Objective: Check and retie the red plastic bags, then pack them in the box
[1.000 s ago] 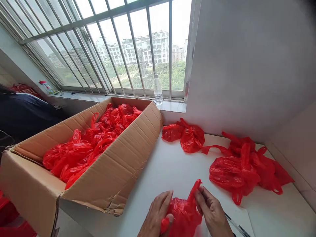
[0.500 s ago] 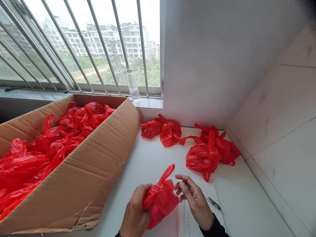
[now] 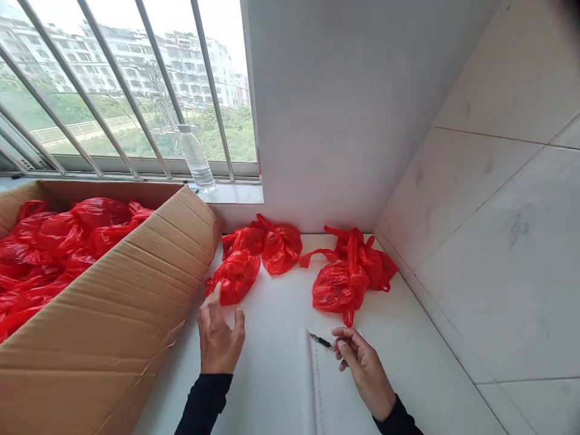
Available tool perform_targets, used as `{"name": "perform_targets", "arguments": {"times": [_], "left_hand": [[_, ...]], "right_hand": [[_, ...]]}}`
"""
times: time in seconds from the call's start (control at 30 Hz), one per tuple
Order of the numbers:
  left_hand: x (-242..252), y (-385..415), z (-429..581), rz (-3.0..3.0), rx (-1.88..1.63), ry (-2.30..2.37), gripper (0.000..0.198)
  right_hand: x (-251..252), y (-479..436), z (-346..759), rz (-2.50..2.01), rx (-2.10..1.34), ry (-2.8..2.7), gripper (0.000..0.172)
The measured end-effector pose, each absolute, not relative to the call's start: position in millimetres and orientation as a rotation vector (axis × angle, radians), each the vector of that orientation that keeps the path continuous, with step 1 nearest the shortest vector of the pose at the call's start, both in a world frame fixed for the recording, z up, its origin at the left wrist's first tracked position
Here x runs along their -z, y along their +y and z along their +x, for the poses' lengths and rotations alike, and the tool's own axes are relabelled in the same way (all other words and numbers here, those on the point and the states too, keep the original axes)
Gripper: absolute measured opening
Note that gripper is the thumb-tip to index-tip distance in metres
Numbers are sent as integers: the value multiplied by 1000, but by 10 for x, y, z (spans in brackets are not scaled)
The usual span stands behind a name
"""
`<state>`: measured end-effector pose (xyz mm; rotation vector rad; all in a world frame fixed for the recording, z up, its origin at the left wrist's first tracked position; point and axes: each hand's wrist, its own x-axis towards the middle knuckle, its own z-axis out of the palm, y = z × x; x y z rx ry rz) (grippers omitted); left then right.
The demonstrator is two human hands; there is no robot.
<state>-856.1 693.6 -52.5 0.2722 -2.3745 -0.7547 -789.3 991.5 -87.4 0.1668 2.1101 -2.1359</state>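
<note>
A knotted red plastic bag [image 3: 235,278] lies on the white table beside the cardboard box. My left hand [image 3: 220,335] is at its near side, fingers spread, the index fingertip at or just over the plastic; whether it touches I cannot tell. Pinched in my right hand [image 3: 360,365] is a black pen [image 3: 321,341], its tip pointing left over a sheet of white paper [image 3: 333,399]. The pen's rear part is hidden by the fingers.
The cardboard box [image 3: 149,266] at left holds many red bags [image 3: 63,235]. Further red bags [image 3: 281,248] stand along the wall, and others [image 3: 339,284] lie to the right. A water bottle [image 3: 197,160] stands on the sill by the barred window.
My left hand has set the red bag down near the box and let go. My right hand has picked up the pen from the paper. The view has swung right.
</note>
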Motion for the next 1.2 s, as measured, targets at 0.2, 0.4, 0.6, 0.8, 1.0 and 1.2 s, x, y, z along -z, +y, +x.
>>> {"name": "perform_targets", "arguments": {"times": [0.2,0.4,0.6,0.8,1.0,1.2], "left_hand": [[768,6895,-8582,71,482,-2277,47],[733,7187,-8822,-115,598,-2246,56],[946,7529,-9302,-359,857,-2484,45],[930,7978,-9559,-209,1082,-2462,45],[954,8689,-9416,-418,1344,-2556,30],[823,8357,-9448,-142,1741,-2433,23]], "right_hand": [[849,10123,-8054,228,2014,2364,45],[1066,10018,-8050,53,1829,2721,33],[1260,9953,-8037,-228,1712,3003,26],[1202,9947,-8071,-336,1683,3106,28],[1208,9957,-8074,-374,1665,3184,27],[1202,9994,-8060,-332,1771,3141,28]]}}
